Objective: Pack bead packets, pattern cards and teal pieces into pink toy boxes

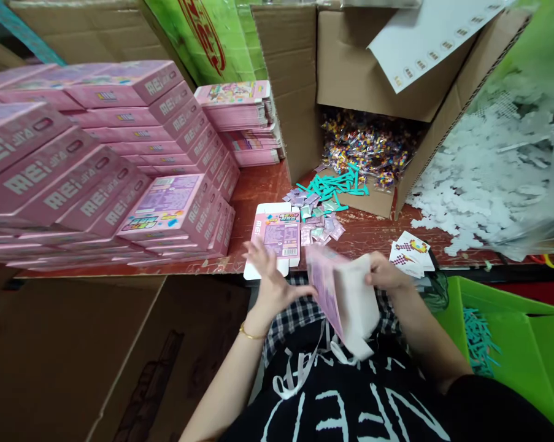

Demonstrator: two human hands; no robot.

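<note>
A pink and purple folding carton (327, 288), partly opened out with its white inside showing, is in front of my chest. My right hand (387, 272) grips its right edge between thumb and fingers. On the other side, my left hand (277, 283) is spread, with the thumb at the carton's printed side; whether it touches is blurred. Just beyond my left hand, a flat pink carton (279, 236) with white flaps lies on the table edge. Small sachets (320, 221) and teal sticks (334, 184) are heaped behind it.
Pink boxes (166, 209) are stacked high at the left, with flat cartons (240, 123) behind. An open cardboard box (295, 80) holds small colourful packets (369, 144). White pieces (497, 172), printed cards (410, 253) and a green bin (525, 356) are on the right.
</note>
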